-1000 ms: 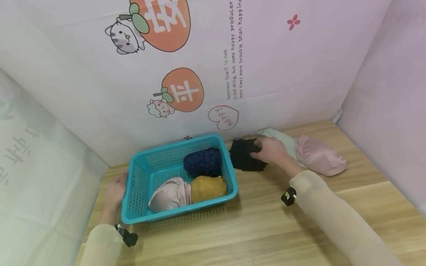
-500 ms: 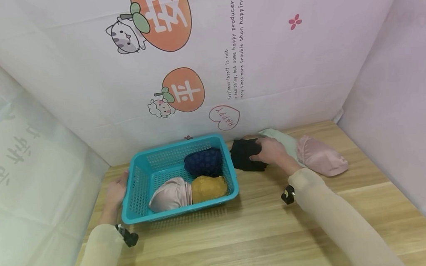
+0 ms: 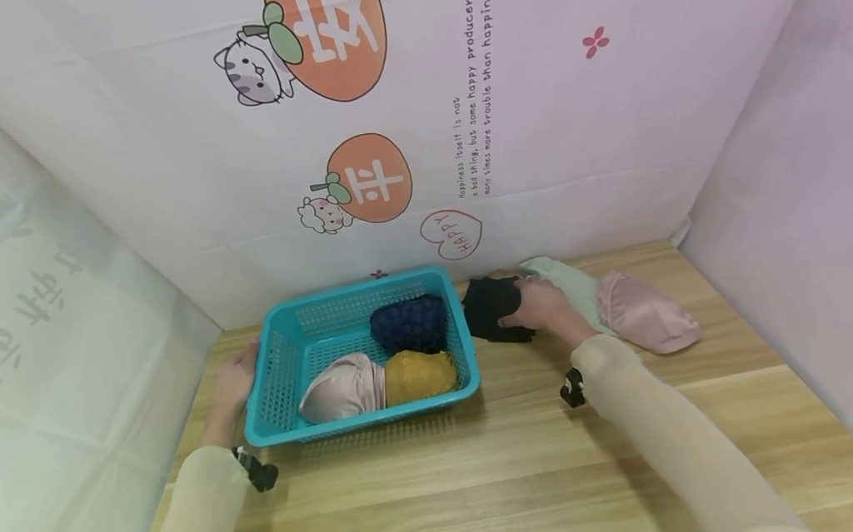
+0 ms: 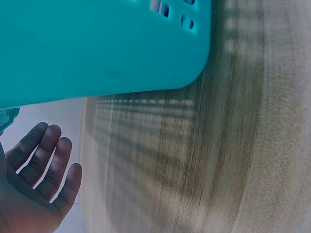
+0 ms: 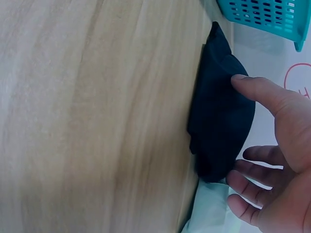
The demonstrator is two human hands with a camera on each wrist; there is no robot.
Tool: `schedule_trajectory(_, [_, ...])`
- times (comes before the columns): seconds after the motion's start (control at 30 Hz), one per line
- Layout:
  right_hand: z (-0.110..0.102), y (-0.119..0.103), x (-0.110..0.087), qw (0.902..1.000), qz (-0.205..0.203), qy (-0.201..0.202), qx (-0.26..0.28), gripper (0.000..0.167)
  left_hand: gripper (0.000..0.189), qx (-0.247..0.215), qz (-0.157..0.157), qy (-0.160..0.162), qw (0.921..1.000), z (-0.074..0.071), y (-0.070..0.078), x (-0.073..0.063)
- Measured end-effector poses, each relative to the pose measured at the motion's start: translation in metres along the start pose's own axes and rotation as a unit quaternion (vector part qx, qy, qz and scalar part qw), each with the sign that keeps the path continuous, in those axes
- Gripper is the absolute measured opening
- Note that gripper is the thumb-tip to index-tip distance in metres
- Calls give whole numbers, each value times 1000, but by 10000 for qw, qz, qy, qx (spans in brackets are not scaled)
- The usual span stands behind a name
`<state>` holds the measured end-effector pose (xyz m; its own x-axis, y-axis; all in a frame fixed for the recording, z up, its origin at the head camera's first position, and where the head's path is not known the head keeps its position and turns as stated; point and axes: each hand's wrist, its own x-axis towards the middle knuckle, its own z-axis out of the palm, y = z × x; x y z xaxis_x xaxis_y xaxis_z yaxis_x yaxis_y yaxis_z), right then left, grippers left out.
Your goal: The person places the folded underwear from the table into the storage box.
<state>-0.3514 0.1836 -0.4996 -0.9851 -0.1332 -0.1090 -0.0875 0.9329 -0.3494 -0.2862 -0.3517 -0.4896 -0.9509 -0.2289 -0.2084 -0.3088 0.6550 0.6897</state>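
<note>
My right hand [image 3: 542, 303] rests on a folded black cloth [image 3: 492, 309] just right of the turquoise basket [image 3: 364, 422]. In the right wrist view its thumb touches the top of the black cloth [image 5: 221, 107], while the loosely bent fingers lie along its near end. At the basket's left side, my left hand [image 3: 234, 380] is against the rim. The left wrist view shows the left fingers [image 4: 46, 162] relaxed and spread below the rim; the thumb is hidden. Inside the basket sit a navy bundle [image 3: 410, 324], a mustard bundle [image 3: 418, 377] and a pale pink satin bundle [image 3: 342, 388].
A mint green cloth [image 3: 571, 284] lies beyond the right hand, partly covered by it. Beside that is a pink satin bundle [image 3: 644, 314]. The wooden table [image 3: 445, 498] ends against a printed white curtain [image 3: 538, 149] at the back, with more curtains left and right.
The right thumb has shifted slightly on the black cloth. The left hand, the basket and the bundles stay where they were; the whole view has drifted a little.
</note>
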Motion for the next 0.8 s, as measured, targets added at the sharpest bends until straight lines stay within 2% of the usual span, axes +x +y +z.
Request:
schedule_trajectory(0.3, [11, 4, 4, 9998, -10, 58, -184, 91, 100, 98, -59, 6, 9999, 0, 2, 1])
schedule_trajectory(0.57, [13, 3, 4, 9994, 35, -170, -304, 97, 100, 136, 2, 24, 9999, 0, 1, 1])
schedule_trajectory(0.8, [14, 3, 3, 9991, -8, -195, -387, 92, 99, 90, 76, 73, 9999, 0, 0, 0])
